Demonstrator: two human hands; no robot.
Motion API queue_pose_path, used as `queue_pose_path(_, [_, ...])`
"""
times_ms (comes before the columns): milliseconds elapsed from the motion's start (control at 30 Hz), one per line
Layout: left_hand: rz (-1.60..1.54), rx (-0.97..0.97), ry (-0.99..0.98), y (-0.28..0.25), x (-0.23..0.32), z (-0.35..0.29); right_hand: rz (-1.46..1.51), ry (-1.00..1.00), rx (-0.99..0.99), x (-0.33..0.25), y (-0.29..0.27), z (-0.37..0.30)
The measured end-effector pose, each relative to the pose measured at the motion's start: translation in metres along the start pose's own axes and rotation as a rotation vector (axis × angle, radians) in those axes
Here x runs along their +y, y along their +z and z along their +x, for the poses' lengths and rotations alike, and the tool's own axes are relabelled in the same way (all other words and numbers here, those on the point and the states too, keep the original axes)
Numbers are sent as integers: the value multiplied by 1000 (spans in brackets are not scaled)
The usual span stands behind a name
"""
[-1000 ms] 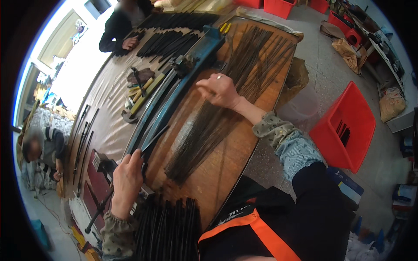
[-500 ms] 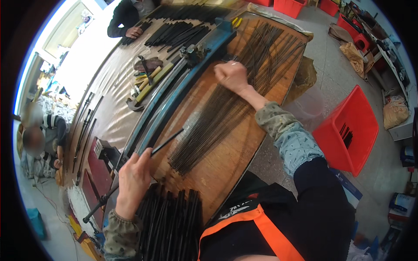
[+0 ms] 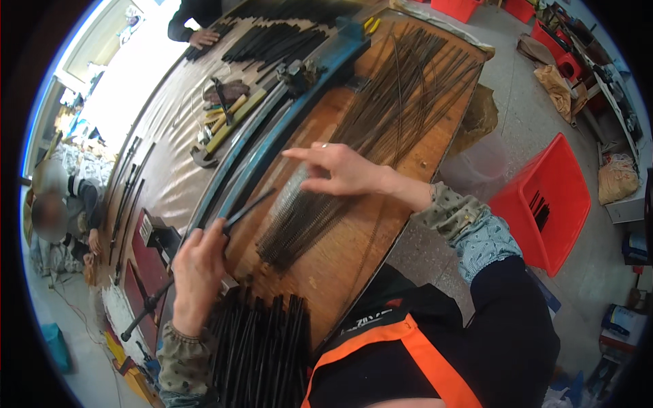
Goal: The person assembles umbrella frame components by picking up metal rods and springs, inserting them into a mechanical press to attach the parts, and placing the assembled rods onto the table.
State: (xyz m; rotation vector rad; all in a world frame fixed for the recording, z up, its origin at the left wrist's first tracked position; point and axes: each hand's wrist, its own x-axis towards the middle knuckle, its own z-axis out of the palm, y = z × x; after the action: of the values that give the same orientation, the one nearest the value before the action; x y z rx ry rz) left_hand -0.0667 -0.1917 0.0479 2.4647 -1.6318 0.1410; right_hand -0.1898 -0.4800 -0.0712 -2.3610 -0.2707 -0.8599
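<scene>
My left hand [image 3: 197,268] is closed around a slim black tube [image 3: 250,208], whose thin end slants up and right past my fingers. My right hand [image 3: 340,171] hovers beyond that end, its index finger stretched out and thumb apart, with nothing visible in it. Below it a fan of long thin coil springs [image 3: 299,231] lies on the wooden board [image 3: 367,255]. A blue metal rail [image 3: 272,146] runs diagonally along the left of the springs. Near my left wrist a dense bundle of black tubes [image 3: 262,340] lies at the board's near end.
A hammer [image 3: 204,158] and other hand tools lie beyond the rail. A black rod with a knobbed end [image 3: 146,314] juts out left of my wrist. A red bin [image 3: 544,204] stands on the floor at right. Another person's hand [image 3: 204,39] rests by black tubes at the far end.
My right hand has come back from the far part of the springs toward the tube's end, and its fingers have opened out. My left hand has shifted slightly left and down, still holding the tube.
</scene>
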Motion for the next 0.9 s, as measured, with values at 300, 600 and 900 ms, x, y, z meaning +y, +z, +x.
queue_pose_path(300, [115, 13, -45, -31, 4, -49, 150, -146, 186, -44, 55, 15])
queue_pose_path(600, [78, 106, -80, -28, -3, -82, 168, -294, 244, -81, 81, 42])
queue_pose_path(900, [227, 561, -347, -97, -102, -166, 241, 338, -172, -33, 89, 58])
